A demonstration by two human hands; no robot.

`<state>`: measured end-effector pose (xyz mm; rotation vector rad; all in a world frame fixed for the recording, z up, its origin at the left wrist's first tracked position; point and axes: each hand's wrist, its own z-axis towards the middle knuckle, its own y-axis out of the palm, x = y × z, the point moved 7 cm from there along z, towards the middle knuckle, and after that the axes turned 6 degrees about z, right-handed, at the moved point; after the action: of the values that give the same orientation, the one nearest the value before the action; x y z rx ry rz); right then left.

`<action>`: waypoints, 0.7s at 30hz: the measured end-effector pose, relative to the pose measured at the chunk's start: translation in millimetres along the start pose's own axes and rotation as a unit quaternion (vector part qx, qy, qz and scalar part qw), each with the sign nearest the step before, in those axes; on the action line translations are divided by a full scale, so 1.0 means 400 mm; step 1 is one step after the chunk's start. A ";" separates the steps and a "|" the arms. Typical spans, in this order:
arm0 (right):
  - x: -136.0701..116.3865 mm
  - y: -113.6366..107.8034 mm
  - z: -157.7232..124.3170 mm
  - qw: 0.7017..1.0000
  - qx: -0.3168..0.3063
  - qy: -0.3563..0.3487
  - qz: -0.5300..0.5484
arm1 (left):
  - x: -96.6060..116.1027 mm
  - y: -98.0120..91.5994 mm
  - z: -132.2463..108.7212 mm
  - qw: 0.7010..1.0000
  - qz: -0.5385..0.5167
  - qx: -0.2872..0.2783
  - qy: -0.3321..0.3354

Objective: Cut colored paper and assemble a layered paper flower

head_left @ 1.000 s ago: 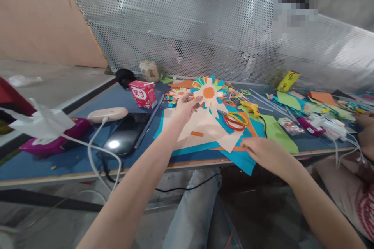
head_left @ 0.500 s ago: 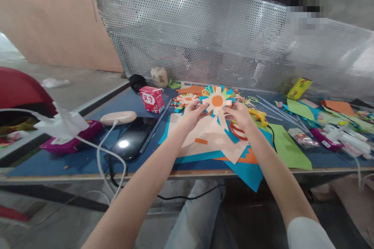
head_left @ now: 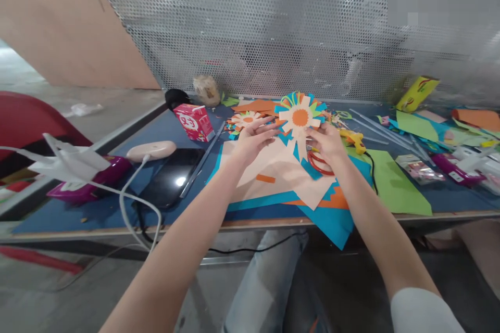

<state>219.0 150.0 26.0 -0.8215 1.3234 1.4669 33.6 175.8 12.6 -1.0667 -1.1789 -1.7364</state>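
A layered paper flower (head_left: pixel 300 117) has an orange centre, pale petals and blue, green and orange strips round its edge, with pale and blue tails hanging below. My right hand (head_left: pixel 327 141) grips it at the lower right, thumb on the front. My left hand (head_left: pixel 254 139) is just left of the flower, fingers apart and holding nothing. Behind that hand lies a second paper flower (head_left: pixel 247 120) on the table. Beneath both hands are a pale paper sheet (head_left: pixel 250 190) with a small orange strip (head_left: pixel 265 179) on it, and red-handled scissors (head_left: pixel 321 164), partly hidden by my right hand.
On the left are a pink box (head_left: pixel 194 122), a black phone (head_left: pixel 175 177), a white device (head_left: pixel 151 151) and a power strip with cables (head_left: pixel 88 179). To the right lie a yellow glue gun (head_left: pixel 353 139), green paper (head_left: pixel 398 182) and a yellow box (head_left: pixel 417 93). A perforated metal screen (head_left: pixel 250 26) stands behind.
My left hand has let go of the flower and moved a little left, its fingers spreading. The flower stays in my right hand. The camera view has tilted down slightly.
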 end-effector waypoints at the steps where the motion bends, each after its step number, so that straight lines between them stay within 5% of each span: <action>1: 0.001 0.004 -0.003 1.000 -0.002 -0.002 0.007 | -0.003 0.002 -0.002 1.000 0.016 0.006 -0.007; 6: 0.004 0.026 -0.020 0.999 -0.011 0.001 0.035 | -0.020 0.016 -0.014 0.997 0.069 0.022 -0.040; 21: 0.012 0.028 -0.022 1.000 -0.009 -0.012 -0.003 | -0.030 0.007 -0.012 0.999 0.013 0.026 -0.042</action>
<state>206.0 142.8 23.5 -0.8154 1.2911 1.4816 39.4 172.2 1.4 -1.1275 -1.2513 -1.6460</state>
